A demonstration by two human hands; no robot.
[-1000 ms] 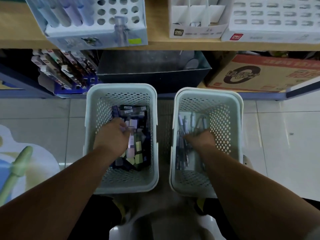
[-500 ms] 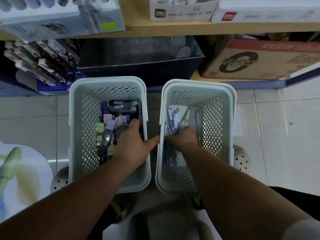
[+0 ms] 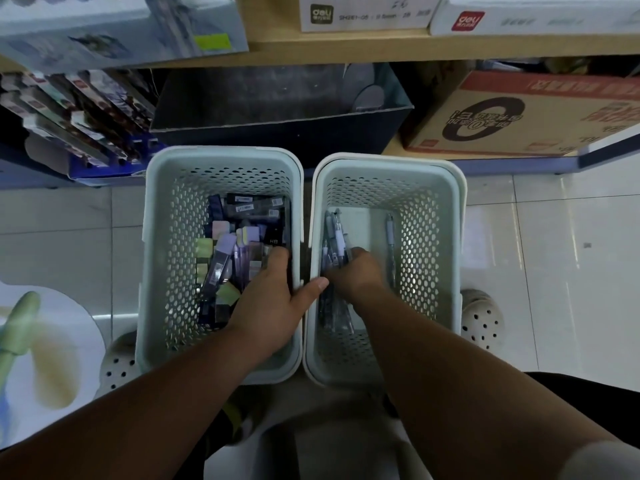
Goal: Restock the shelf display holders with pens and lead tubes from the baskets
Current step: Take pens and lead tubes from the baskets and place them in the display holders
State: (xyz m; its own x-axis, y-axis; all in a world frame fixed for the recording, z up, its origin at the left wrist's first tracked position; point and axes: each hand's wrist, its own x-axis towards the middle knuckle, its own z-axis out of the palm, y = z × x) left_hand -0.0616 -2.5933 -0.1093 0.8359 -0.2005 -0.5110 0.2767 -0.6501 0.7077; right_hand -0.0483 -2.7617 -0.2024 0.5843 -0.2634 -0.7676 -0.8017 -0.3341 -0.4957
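Note:
Two pale perforated baskets stand side by side on the tiled floor. The left basket (image 3: 162,271) holds several lead tubes (image 3: 225,244) in dark and pastel cases. My left hand (image 3: 273,303) straddles its right wall, fingers curled inside and thumb across the rim. The right basket (image 3: 446,271) holds a bunch of pens (image 3: 334,233) along its left side and a single pen (image 3: 390,233) lying apart. My right hand (image 3: 356,275) is down in it, fingers closed around the bunch. The fingertips of both hands are hidden.
The wooden shelf edge carries a blurred display holder (image 3: 121,29) and white boxes (image 3: 363,12). Below it sit a dark open box (image 3: 277,98), a cardboard carton (image 3: 519,112) and a rack of packaged pens (image 3: 76,112). A shoe (image 3: 481,317) shows beside the right basket.
My left hand slid from the middle of the lead tubes to the basket's right wall, thumb now over the rim. My right hand drew the pens toward the left side. The view tipped downward.

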